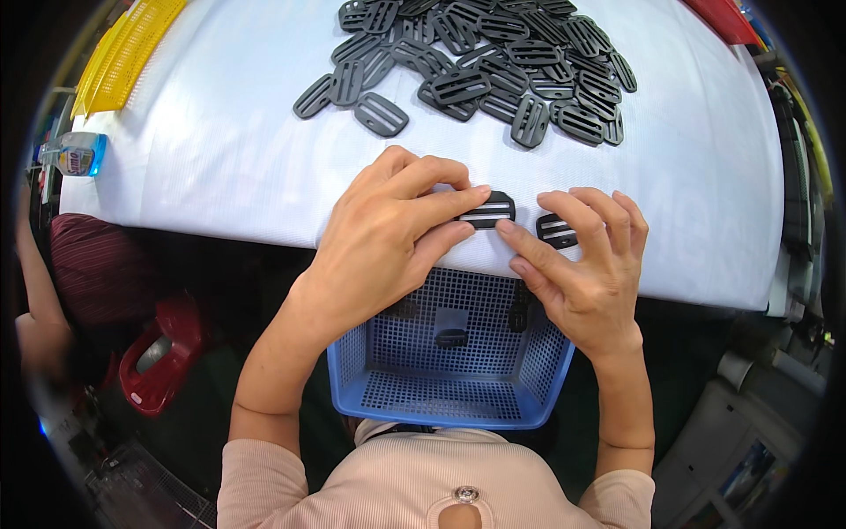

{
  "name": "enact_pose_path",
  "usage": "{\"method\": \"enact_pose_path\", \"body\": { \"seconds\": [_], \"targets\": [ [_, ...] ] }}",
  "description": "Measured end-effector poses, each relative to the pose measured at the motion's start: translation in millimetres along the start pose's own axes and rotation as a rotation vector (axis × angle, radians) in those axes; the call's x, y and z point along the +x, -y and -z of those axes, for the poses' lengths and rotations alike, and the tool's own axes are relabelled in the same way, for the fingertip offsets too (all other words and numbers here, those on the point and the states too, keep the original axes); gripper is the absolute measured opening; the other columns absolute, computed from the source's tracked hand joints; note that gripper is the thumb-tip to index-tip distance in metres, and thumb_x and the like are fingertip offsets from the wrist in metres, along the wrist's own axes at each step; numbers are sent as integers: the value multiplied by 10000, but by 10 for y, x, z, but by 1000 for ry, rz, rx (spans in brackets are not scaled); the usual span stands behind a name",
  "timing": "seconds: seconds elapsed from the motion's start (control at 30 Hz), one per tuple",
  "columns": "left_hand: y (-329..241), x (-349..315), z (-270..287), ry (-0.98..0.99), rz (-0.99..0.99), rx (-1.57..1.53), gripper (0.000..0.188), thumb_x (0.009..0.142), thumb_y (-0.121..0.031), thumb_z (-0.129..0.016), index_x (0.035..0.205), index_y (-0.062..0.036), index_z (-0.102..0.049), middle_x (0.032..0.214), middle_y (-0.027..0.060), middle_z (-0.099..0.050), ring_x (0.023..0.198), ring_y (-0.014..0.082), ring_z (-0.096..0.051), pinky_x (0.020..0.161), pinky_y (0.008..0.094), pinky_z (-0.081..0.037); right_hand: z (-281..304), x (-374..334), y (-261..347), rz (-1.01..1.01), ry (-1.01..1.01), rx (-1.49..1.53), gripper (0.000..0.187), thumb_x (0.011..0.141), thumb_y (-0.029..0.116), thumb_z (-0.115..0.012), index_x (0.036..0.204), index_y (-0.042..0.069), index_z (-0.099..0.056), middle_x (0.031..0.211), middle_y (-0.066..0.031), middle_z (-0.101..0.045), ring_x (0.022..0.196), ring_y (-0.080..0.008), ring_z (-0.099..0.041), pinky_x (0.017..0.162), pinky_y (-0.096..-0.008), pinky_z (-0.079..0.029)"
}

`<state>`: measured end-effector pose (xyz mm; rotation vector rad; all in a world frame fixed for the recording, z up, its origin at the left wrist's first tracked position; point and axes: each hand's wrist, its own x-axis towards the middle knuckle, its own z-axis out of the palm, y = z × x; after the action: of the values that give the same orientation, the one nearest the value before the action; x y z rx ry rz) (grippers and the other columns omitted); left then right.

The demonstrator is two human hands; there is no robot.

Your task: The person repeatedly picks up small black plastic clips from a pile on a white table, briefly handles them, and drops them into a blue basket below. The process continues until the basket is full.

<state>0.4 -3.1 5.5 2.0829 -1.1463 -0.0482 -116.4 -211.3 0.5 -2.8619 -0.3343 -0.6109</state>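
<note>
A broad table under a white cloth (220, 167) stretches ahead of both hands and away to either side. Behind the left forearm, off to that side, another person's bare arm (40, 286) shows beside a dark red striped garment (97, 264). Nearer the person's knees, just below the hands, sits a blue plastic basket with mesh walls (441, 420). A glossy red plastic seat (163, 357) stands low and well left of the left hand; farther ahead on that side are a yellow mesh plastic tray (128, 57) and a clear bottle of blue liquid (81, 154). Straight beyond the fingers spreads a loose heap of black slotted plastic buckles (461, 86), and a few dark pieces (452, 338) lie in the basket beneath.

Both forearms reach forward from short beige sleeves, angling inward over the table's near edge, wrists raised.

The left hand (383, 216) pinches one flat black oblong buckle with two slots (490, 210) between thumb and index finger. The right hand (592, 264) is loosely curled, its index fingertip at that buckle's near right corner, thumb just below; its other fingers bend over a second black buckle (555, 231), and I can't tell whether they grip it.
</note>
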Motion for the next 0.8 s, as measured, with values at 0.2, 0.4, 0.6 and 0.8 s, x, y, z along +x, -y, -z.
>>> {"method": "enact_pose_path", "body": {
  "seconds": [0.2,0.4,0.6,0.8],
  "targets": [
    [58,57,32,58,-10,-45,355,779,-83,-793,1133,-82,-776,1072,50,-685,923,235,-571,822,347,-501,-13,148,48,18,59,66,327,768,314,-798,1094,286,-789,1305,6,-601,1217,-240,-529,1130,-519,-288],
    [61,29,46,77,-19,-29,345,783,-103,-792,1127,-94,-779,1069,43,-682,914,233,-571,815,352,-500,64,58,-102,68,115,16,337,778,327,-786,1115,306,-789,1348,-1,-591,1259,-254,-523,1177,-536,-251],
    [91,57,59,100,-23,-32,334,786,-109,-785,1120,-99,-779,1076,48,-679,930,244,-572,827,357,-499,11,183,-3,60,143,43,316,798,338,-766,1113,346,-789,1364,0,-589,1290,-266,-514,1198,-570,-225],
    [91,51,63,101,-22,-39,327,787,-113,-783,1113,-90,-778,1082,59,-678,948,247,-582,832,365,-502,92,47,-143,94,149,-24,388,781,306,-784,1167,338,-762,1395,-2,-577,1310,-270,-508,1211,-586,-205]
  ]
}}
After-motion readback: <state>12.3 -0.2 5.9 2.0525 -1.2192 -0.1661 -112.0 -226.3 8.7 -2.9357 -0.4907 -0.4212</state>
